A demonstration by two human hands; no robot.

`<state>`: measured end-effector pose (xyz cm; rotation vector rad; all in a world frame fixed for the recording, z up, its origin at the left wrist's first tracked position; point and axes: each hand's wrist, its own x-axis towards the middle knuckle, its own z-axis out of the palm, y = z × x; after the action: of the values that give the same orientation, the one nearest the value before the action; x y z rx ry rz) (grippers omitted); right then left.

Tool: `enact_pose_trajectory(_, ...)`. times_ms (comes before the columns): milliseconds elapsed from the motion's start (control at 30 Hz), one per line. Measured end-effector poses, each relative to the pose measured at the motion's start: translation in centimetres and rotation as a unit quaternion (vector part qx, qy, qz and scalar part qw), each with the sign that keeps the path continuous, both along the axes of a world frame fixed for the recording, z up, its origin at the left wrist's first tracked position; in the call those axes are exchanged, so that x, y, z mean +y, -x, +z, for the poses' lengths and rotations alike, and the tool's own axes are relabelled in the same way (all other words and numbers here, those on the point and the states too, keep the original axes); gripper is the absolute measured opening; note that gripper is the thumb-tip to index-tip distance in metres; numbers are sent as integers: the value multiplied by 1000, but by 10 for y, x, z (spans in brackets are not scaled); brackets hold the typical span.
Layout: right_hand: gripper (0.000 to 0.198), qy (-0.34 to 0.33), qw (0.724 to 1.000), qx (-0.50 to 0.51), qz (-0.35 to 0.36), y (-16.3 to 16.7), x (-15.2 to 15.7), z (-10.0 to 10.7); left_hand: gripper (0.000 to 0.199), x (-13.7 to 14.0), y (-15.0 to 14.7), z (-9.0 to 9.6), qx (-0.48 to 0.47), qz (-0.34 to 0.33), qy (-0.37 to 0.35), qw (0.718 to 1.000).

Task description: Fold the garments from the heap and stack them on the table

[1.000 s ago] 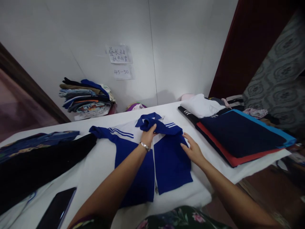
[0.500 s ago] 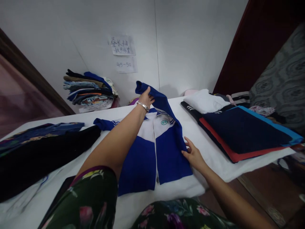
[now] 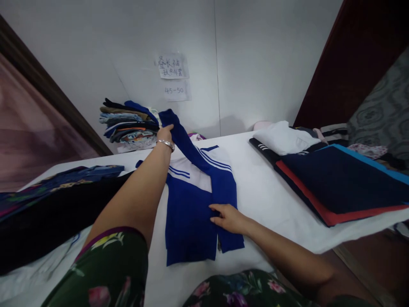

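A blue and white zip jacket (image 3: 191, 221) lies on the white-covered table, its right side folded over toward the middle. Near the cuff, my left hand (image 3: 165, 134) grips one blue sleeve and holds it raised up and to the left. Striped bands run along the shoulder of that sleeve. On the folded-over part of the jacket rests my right hand (image 3: 227, 218), its fingers apart and touching the cloth. The other sleeve is mostly hidden behind my left arm.
A tall stack of folded clothes (image 3: 129, 123) stands at the back left. Dark garments (image 3: 64, 200) lie along the left side. To the right are a folded navy garment (image 3: 345, 183), a red one (image 3: 354, 217) and a white bundle (image 3: 285, 138). Handwritten papers (image 3: 174, 66) hang on the wall.
My left hand has carried the sleeve leftward, and the jacket's right side has folded inward, covering the chest emblem. My right hand has moved left onto the folded part.
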<state>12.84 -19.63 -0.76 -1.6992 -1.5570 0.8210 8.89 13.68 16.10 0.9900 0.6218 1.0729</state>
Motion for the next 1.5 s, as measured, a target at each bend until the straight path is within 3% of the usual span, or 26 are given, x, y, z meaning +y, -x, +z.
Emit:
enact_pose_trajectory(100, 35, -76, 997, 11, -14, -6, -5, 2, 19, -5, 6, -14, -21, 78, 1, 997)
enact_pose_trajectory(233, 41, -169, 981, -73, -60, -27, -5, 4, 18, -15, 9, -23, -20, 88, -7, 996)
enact_pose_trajectory(400, 59, -2, 980, -201, -14, -39, 4, -20, 17, -36, 6, -15, -29, 44, -72, 996)
enact_pose_trajectory(533, 58, -21, 990, -141, -14, -43, 7, -33, 14, -87, 10, -16, 23, -24, -202, 979)
enact_pose_trajectory(633, 51, -92, 990, 29, -107, -51, 8, -31, 19, -146, 29, -44, 145, -121, -341, 921)
enact_pose_trajectory(700, 50, -107, 961, 178, -183, -56, 8, -25, 32, -186, 46, -77, 223, -239, -427, 843)
enact_pose_trajectory(767, 49, -80, 921, 313, -217, -60, 8, -19, 45, -217, 63, -115, 279, -350, -485, 751)
enact_pose_trajectory(800, 50, -56, 903, 365, -220, -61, 7, -17, 48, -228, 70, -132, 304, -384, -496, 717)
enact_pose_trajectory(833, 50, -36, 888, 402, -220, -61, 7, -15, 50, -236, 75, -146, 328, -394, -493, 703)
enact_pose_trajectory(933, 47, -13, 878, 429, -214, -59, 5, -12, 50, -242, 85, -167, 365, -362, -475, 714)
enact_pose_trajectory(1067, 54, -36, 899, 390, -198, -57, 6, -15, 52, -241, 88, -166, 363, -311, -472, 740)
enact_pose_trajectory(1233, 68, -41, 917, 319, -234, -70, 16, -27, 54, -251, 96, -172, 360, -361, -440, 739)
enact_pose_trajectory(1367, 74, -30, 946, 139, -291, -96, 34, -31, 67, -260, 100, -157, 339, -370, -394, 770)
enact_pose_trajectory(1500, 70, -32, 963, -52, -261, -113, 65, -21, 56, -266, 92, -151, 323, -360, -400, 779)
